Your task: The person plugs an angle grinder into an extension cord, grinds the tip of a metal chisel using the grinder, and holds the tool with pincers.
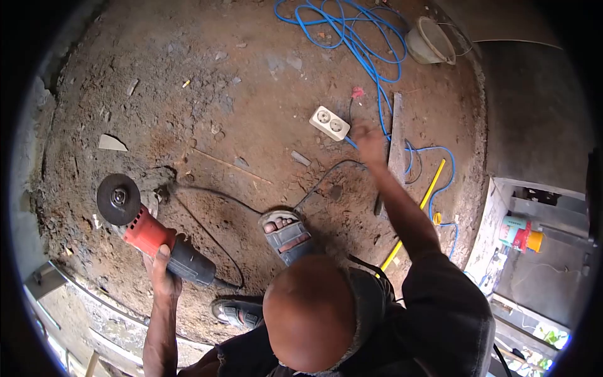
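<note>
My left hand (161, 271) grips a red and black angle grinder (152, 234), raised over the dirt at the left. Its dark cutting disc (119, 198) points up and to the left. A black cord trails from the tool across the ground. My right hand (369, 139) reaches forward beside a white two-socket extension outlet (330, 123), its fingers curled and slightly blurred. From those fingers a thin black power cord (350, 110) leads up to a red plug (357, 92); the grip is partly hidden.
Blue cable (352, 38) lies in loops at the top, near a dirty bucket (430, 41). A narrow grey plank (397, 138) and a yellow strip (433, 188) lie at the right. Rubble dots the ground around my sandalled foot (287, 235).
</note>
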The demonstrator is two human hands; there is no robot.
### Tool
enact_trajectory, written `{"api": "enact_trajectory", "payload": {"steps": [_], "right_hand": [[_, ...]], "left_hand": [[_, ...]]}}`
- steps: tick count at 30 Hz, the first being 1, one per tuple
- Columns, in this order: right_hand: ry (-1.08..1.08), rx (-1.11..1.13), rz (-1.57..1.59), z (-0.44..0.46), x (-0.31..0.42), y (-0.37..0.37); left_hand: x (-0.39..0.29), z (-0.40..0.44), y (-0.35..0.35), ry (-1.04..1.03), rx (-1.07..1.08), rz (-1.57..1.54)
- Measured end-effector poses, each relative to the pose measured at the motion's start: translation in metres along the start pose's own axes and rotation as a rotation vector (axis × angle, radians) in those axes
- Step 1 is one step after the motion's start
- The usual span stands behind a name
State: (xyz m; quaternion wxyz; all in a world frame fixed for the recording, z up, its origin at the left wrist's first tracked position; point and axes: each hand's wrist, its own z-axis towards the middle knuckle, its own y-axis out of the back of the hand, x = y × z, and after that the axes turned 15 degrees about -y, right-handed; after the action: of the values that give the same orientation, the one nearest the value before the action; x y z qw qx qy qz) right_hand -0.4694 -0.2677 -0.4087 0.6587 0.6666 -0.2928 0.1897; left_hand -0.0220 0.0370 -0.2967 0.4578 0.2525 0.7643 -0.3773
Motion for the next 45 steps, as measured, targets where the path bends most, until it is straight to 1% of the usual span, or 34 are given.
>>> {"api": "enact_trajectory", "payload": {"steps": [1,3,5,7,9,11,12,13,14,16,17,18,19,21,22,25,27,29,30,31,33,34,35,38,39,42,45], "right_hand": [[0.070,-0.206,-0.096,0.037,-0.038,0.000],[-0.135,-0.031,-0.245,0.082,-0.033,0.018],[-0.138,-0.112,-0.403,0.105,-0.002,0.001],[-0.135,-0.073,-0.458,0.131,0.001,-0.026],[-0.193,-0.198,-0.542,0.187,-0.043,-0.067],[-0.264,-0.059,-0.573,0.197,-0.050,-0.060],[-0.374,0.050,-0.154,0.187,-0.034,-0.022],[-0.494,0.115,0.265,0.177,-0.017,0.016],[-0.536,0.082,0.338,0.167,0.002,0.055],[-0.491,0.031,0.068,0.194,-0.010,0.151],[-0.367,-0.033,0.062,0.200,-0.017,0.201],[-0.459,0.025,-0.330,0.211,0.009,0.260],[-0.322,-0.044,-0.196,0.219,-0.002,0.315],[0.010,-0.235,-0.778,0.228,0.018,0.410],[0.177,-0.370,-1.064,0.229,0.033,0.453],[-0.174,-0.227,-0.690,0.138,0.169,0.379],[0.163,0.131,-0.446,0.136,0.142,0.340],[0.201,0.273,-0.432,0.070,0.183,0.256],[0.228,0.323,-0.504,0.059,0.184,0.224],[0.250,0.367,-0.577,0.053,0.175,0.193],[0.276,0.467,-0.580,0.053,0.140,0.133],[0.290,0.486,-0.632,0.053,0.131,0.107],[0.309,0.505,-0.687,0.054,0.123,0.086],[0.322,0.387,-0.714,0.054,0.105,0.043],[0.344,0.375,-0.733,0.054,0.101,0.035],[0.368,0.422,-0.800,0.053,0.098,0.031],[0.320,0.456,-0.809,0.051,0.091,0.025]], "left_hand": [[0.000,0.001,0.003,0.011,0.007,0.005],[0.002,0.001,0.004,0.019,0.009,0.022],[0.005,0.000,0.005,0.024,-0.004,0.039],[0.012,0.004,0.008,0.073,0.036,0.036],[0.019,0.006,0.020,0.096,0.052,0.047],[0.012,0.002,0.011,0.062,0.048,0.096],[0.008,-0.003,0.007,0.047,0.038,0.121],[0.004,-0.005,0.005,0.049,0.033,0.122],[0.001,-0.006,0.003,0.050,0.032,0.120],[-0.001,-0.007,0.003,0.059,0.038,0.116],[-0.001,-0.007,0.004,0.067,0.043,0.111],[-0.001,-0.006,0.006,0.074,0.050,0.107],[0.001,-0.005,0.007,0.073,0.053,0.106],[0.003,-0.003,0.008,0.073,0.063,0.109],[0.002,0.000,0.008,0.083,0.081,0.099],[0.002,0.005,0.002,0.102,0.110,0.064],[0.003,0.007,-0.008,0.109,0.090,0.045],[-0.006,0.006,-0.010,0.096,0.130,0.043],[-0.011,0.004,-0.012,0.095,0.147,0.045],[-0.015,0.003,-0.016,0.095,0.132,0.039],[-0.018,-0.003,-0.023,0.065,0.094,0.039],[-0.020,-0.003,-0.024,0.047,0.081,0.035],[-0.023,-0.004,-0.023,0.073,0.115,0.027],[-0.020,-0.012,-0.016,0.015,0.099,0.118],[-0.018,-0.014,-0.013,-0.004,0.087,0.137],[-0.021,-0.015,-0.006,0.027,0.147,0.165],[-0.020,-0.017,-0.008,0.038,0.125,0.160]]}}
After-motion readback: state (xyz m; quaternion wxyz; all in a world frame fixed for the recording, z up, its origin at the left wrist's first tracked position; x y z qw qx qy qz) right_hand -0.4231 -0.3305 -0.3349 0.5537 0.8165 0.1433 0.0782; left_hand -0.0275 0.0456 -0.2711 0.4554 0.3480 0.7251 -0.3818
